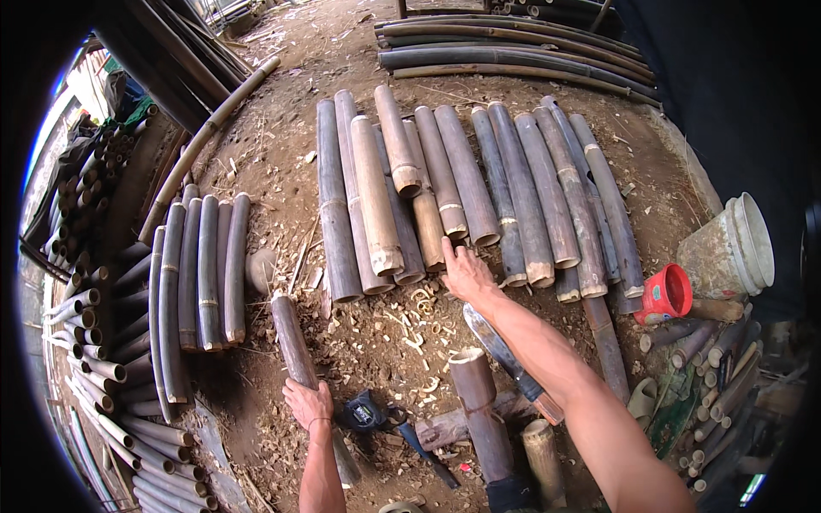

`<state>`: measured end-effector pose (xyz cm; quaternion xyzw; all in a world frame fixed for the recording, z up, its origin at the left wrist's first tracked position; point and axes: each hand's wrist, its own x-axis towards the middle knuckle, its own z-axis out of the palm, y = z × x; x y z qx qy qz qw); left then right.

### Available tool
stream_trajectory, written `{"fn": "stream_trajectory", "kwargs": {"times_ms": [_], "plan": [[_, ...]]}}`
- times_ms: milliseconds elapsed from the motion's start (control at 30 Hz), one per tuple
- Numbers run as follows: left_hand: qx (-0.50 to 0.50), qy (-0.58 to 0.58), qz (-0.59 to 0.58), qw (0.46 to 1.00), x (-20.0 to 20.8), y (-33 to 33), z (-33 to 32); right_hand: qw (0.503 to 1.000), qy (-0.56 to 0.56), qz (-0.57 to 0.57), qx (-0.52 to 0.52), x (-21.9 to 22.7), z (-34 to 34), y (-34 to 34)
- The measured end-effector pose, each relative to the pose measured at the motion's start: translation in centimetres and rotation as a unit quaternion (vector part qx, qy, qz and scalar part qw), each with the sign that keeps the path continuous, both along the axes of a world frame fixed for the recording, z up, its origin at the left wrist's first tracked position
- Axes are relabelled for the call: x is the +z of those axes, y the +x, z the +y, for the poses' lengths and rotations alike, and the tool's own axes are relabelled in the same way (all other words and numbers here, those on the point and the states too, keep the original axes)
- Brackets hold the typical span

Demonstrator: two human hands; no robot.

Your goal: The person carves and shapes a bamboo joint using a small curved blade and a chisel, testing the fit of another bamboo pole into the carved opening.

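Observation:
My left hand (310,403) is wrapped around a short bamboo section (288,335) that slants up from the ground at lower left. Farther off, my right hand (469,274) reaches forward with its index finger stretched out. That fingertip is at the lower end of a tan bamboo section (430,227) in the middle row; whether it touches is hard to tell. Beneath my right forearm lies a long blade (500,349) with a wooden handle (549,409). A black tape measure (363,412) sits beside my left hand, near a blue-handled tool (421,445).
Upright bamboo pieces (475,385) stand close to me. Cut sections lie in rows ahead and at left (208,274). A red container (665,295) and a dirty white bucket (727,246) are at right. Shavings (415,333) litter the dirt; long poles (522,60) lie at the back.

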<state>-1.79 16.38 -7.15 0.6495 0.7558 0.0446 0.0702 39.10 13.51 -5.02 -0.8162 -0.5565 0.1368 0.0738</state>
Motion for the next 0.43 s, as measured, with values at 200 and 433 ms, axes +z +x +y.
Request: {"fn": "stream_trajectory", "kwargs": {"times_ms": [200, 433], "plan": [[0.001, -0.008, -0.004, 1.000, 0.6, 1.8, 0.5, 0.967, 0.100, 0.191, -0.138, -2.2, 2.6, 2.0], [0.027, -0.037, -0.013, 0.999, 0.6, 1.4, 1.2, 0.482, 0.321, 0.797, -0.171, 0.2, -3.9, 2.2]]}}
